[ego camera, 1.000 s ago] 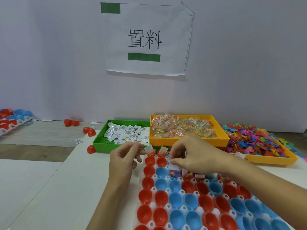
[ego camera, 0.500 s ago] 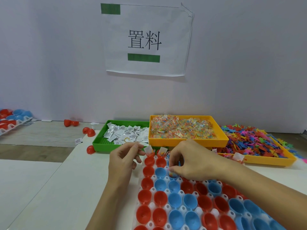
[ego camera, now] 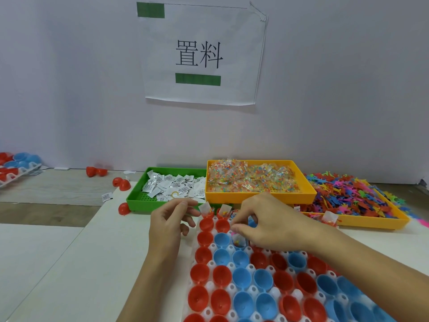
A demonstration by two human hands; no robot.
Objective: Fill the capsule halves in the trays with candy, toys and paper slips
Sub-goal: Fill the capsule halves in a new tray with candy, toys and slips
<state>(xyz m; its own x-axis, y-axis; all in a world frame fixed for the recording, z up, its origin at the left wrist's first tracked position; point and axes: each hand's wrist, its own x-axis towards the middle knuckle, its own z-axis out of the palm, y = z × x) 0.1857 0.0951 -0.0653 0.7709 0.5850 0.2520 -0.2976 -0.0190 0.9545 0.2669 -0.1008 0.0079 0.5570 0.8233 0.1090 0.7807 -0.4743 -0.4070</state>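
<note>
A white tray (ego camera: 250, 267) of red and blue capsule halves lies in front of me. Clear candy packets stand in two red halves (ego camera: 205, 208) at its far left corner, and another packet (ego camera: 239, 242) lies in a blue half. My right hand (ego camera: 267, 226) hovers just above that blue half, thumb and forefinger pinched together with nothing visible between them. My left hand (ego camera: 170, 226) rests at the tray's left edge, fingers loosely curled beside the corner packets; whether it holds anything is unclear. Behind stand a green tray (ego camera: 139, 201) of paper slips, a yellow tray (ego camera: 260, 199) of candy packets and a yellow tray (ego camera: 371, 223) of coloured toys.
Loose red capsule halves (ego camera: 122, 185) lie on the table left of the green tray, with more (ego camera: 95, 171) near the wall. A second capsule tray (ego camera: 16, 169) sits far left. One candy packet (ego camera: 329, 217) stands beyond my right wrist. A paper sign (ego camera: 199, 54) hangs on the wall.
My right hand lowered a candy packet into a blue capsule half, let it go and rose slightly. My left hand has hardly moved.
</note>
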